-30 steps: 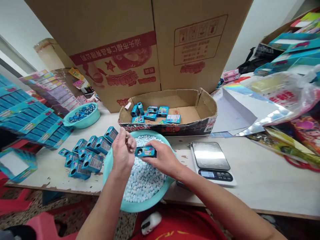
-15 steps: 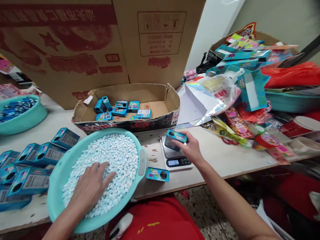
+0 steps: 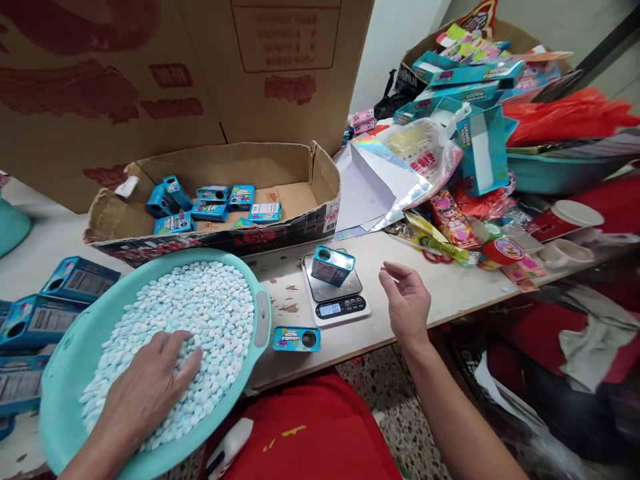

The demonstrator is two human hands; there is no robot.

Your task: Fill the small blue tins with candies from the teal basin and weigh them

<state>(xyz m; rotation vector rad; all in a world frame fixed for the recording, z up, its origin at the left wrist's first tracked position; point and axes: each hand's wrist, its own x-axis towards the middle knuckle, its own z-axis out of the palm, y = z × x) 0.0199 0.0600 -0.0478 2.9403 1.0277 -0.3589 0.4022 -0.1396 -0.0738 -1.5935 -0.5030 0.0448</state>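
Note:
My left hand (image 3: 153, 377) lies palm down on small pale blue and white candies (image 3: 210, 313) in a turquoise basin (image 3: 264, 320). Its thumb stands away from the fingers, and what is under the palm is hidden. A small blue candy box (image 3: 333, 267) with a round dark hole stands on a kitchen scale (image 3: 343, 308), whose display seems to read zero. To the right of the scale my right hand (image 3: 407, 300) hovers open, fingers loosely curled, holding nothing. Another blue box (image 3: 297, 339) sits near the table edge, between basin and scale.
Behind the basin is a low cardboard tray (image 3: 280, 235) with several blue boxes, backed by a large carton (image 3: 200, 67). More blue boxes (image 3: 37, 320) stand at the left. Wrappers (image 3: 453, 220), a red cup (image 3: 565, 220) and a heaped box crowd the right side.
My right hand has let go of the blue box on the scale and moved off to the right. My left hand stays on the candies. The view has shifted.

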